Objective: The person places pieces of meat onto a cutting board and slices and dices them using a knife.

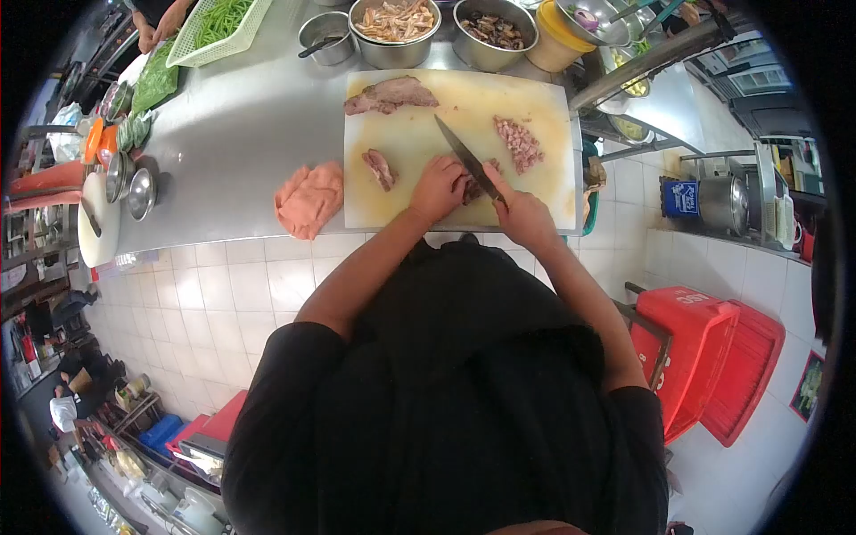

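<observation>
On the white cutting board [428, 134] my right hand [528, 218] is closed round the handle of a knife [459, 145], whose blade points up and to the left. Just left of the blade, my left hand [439, 189] presses with bent fingers on a piece of meat [470, 190], partly hidden by hand and knife. Diced meat [520, 144] lies to the right of the knife. A larger slab of meat [390, 94] rests at the board's top left, and a smaller strip [379, 169] lies left of my left hand.
A crumpled pink cloth [308, 200] lies left of the board. Behind it stand metal bowls [495, 55] of food and a yellow tub [555, 55]. A basket of green beans [218, 58] is farther left, near another person's hands. A metal rail [655, 61] slants at the right.
</observation>
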Available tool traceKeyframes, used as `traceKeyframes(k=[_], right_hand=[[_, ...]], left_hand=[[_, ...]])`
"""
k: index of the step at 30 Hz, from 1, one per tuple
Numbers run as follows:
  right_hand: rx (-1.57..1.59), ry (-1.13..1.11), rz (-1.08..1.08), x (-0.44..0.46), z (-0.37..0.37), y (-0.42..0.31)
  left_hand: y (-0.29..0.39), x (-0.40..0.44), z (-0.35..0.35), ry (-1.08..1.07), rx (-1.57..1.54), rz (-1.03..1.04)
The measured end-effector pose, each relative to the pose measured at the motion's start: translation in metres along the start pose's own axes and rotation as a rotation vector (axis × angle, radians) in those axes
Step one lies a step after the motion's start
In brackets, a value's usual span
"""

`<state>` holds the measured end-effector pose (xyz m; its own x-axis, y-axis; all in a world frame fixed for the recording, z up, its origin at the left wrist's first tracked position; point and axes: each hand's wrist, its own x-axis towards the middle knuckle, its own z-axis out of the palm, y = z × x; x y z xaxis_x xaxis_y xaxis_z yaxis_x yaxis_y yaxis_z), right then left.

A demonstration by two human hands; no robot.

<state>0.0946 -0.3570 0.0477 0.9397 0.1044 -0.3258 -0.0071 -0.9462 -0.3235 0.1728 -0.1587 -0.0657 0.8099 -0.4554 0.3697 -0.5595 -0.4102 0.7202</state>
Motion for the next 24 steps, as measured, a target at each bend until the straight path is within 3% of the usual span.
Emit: traceKeyframes(k=[3, 13, 16, 24], right_hand=[[-0.012, -0.014, -0.007, -0.014, -0.011, -0.007], [-0.089, -0.168, 0.046, -0.041, -0.01, -0.017], [-0.044, -0.113, 0.059, -0.024, 0.019, -0.013], [0.085, 0.026, 0.036, -0.024, -0.005, -0.016]], left_hand=[[0.003, -0.007, 0.0, 0.082, -0.024, 0.015], [0.001, -0.007, 0.001, 0.044, 0.102, 0.061], [0.0, -0.01, 0.005, 0.029, 0.126, 0.043], [0.001, -0.009, -0.002, 0.053, 0.014, 0.003]])
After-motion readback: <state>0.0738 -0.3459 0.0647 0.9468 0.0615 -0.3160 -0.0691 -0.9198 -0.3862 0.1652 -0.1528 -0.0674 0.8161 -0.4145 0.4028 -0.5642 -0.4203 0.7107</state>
